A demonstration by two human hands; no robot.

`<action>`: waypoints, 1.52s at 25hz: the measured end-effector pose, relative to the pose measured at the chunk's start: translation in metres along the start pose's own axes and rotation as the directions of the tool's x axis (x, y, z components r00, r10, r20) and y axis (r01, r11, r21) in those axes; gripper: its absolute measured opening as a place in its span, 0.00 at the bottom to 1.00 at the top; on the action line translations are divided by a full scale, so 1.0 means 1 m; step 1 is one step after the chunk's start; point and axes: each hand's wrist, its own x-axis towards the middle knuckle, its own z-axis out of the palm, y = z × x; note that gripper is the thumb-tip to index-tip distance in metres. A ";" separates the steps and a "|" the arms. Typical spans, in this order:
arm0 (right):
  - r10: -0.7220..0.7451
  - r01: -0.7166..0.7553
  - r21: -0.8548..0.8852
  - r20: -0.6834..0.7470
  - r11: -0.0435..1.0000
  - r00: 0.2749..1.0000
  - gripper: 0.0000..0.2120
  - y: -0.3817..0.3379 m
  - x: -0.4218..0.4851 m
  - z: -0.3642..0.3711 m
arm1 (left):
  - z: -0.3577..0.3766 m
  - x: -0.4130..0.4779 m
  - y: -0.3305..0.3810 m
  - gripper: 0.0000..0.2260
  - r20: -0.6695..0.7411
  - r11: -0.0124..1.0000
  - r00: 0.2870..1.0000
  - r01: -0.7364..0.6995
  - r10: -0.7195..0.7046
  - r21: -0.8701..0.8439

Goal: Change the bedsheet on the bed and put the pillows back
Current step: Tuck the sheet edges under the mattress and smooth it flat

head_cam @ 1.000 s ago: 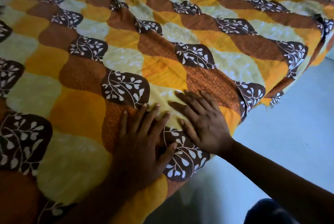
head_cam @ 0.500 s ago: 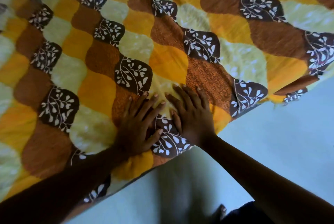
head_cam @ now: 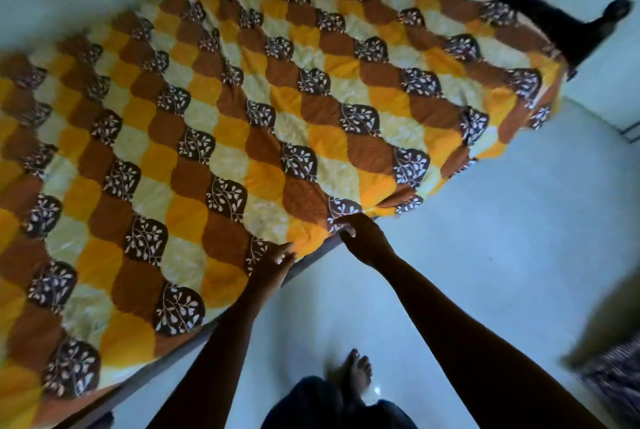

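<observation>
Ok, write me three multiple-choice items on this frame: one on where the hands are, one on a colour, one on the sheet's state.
1. On the bedsheet, the left hand and right hand are:
A. at its middle
B. at its near edge
C. at its far corner

2. The bedpost is:
A. white
B. orange
C. dark, nearly black

3. The bedsheet is:
A. spread out flat
B. bundled in a heap
C. folded in a stack

Answers:
1 B, both hands grip the edge nearest the person.
2 C, it reads almost black at the far corner.
3 A, its pattern runs unbroken across the whole top.
</observation>
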 end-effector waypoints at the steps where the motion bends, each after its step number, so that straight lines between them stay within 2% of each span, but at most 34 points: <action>1: 0.051 -0.050 0.024 -0.019 0.998 0.999 0.14 0.002 -0.019 -0.027 | 0.008 -0.015 0.017 0.19 0.025 0.999 0.999 -0.039 0.040 -0.024; 4: 0.184 -0.171 0.130 -0.102 0.977 0.978 0.13 0.023 -0.065 -0.093 | 0.032 -0.029 0.059 0.27 0.048 0.989 0.988 -0.143 0.144 -0.023; 9: 0.324 -0.218 0.355 -0.276 0.909 0.905 0.11 0.072 -0.101 -0.180 | 0.083 -0.002 0.143 0.14 0.145 0.950 0.943 -0.309 0.299 0.048; 12: 0.371 -0.209 0.435 -0.330 0.876 0.868 0.12 0.111 -0.094 -0.234 | 0.125 0.032 0.192 0.13 0.142 0.937 0.932 -0.344 0.333 0.057; 15: 0.378 -0.186 0.456 -0.376 0.870 0.846 0.11 0.149 -0.071 -0.297 | 0.170 0.062 0.238 0.24 0.192 0.910 0.901 -0.408 0.389 0.069; 18: 0.383 -0.216 0.433 -0.346 0.875 0.857 0.10 0.178 -0.044 -0.369 | 0.208 0.088 0.297 0.22 0.183 0.917 0.911 -0.388 0.368 0.088; 20: 0.361 -0.225 0.387 -0.325 0.894 0.874 0.10 0.195 -0.027 -0.411 | 0.232 0.106 0.337 0.29 0.144 0.912 0.907 -0.407 0.397 0.053; 21: 0.354 -0.221 0.380 -0.327 0.898 0.876 0.09 0.203 -0.018 -0.427 | 0.243 0.111 0.356 0.28 0.153 0.903 0.899 -0.424 0.410 0.073; 23: 0.345 -0.220 0.364 -0.325 0.905 0.881 0.09 0.219 0.002 -0.460 | 0.268 0.122 0.395 0.17 0.160 0.907 0.907 -0.408 0.390 0.101; 27: 0.286 -0.196 0.321 -0.263 0.927 0.921 0.07 0.249 0.054 -0.519 | 0.314 0.150 0.441 0.12 0.028 0.920 0.922 -0.386 0.385 0.061; 30: 0.198 -0.150 0.241 -0.188 0.959 0.962 0.08 0.279 0.101 -0.565 | 0.354 0.174 0.464 0.14 -0.037 0.953 0.952 -0.303 0.303 0.003; 33: 0.151 -0.134 0.153 -0.105 0.979 0.983 0.10 0.329 0.158 -0.614 | 0.407 0.193 0.505 0.21 -0.248 0.955 0.927 -0.295 0.280 -0.028; 34: 0.125 -0.116 0.122 -0.075 0.986 0.989 0.10 0.346 0.176 -0.630 | 0.427 0.199 0.517 0.20 -0.334 0.961 0.911 -0.271 0.239 -0.050; 36: 0.089 -0.089 0.058 -0.003 0.994 0.996 0.11 0.367 0.202 -0.660 | 0.467 0.220 0.537 0.12 -0.453 0.983 0.888 -0.147 0.083 -0.108; 38: 0.083 -0.084 0.023 0.066 0.996 0.994 0.11 0.377 0.221 -0.678 | 0.492 0.274 0.509 0.11 -0.413 0.979 0.899 0.068 -0.144 -0.194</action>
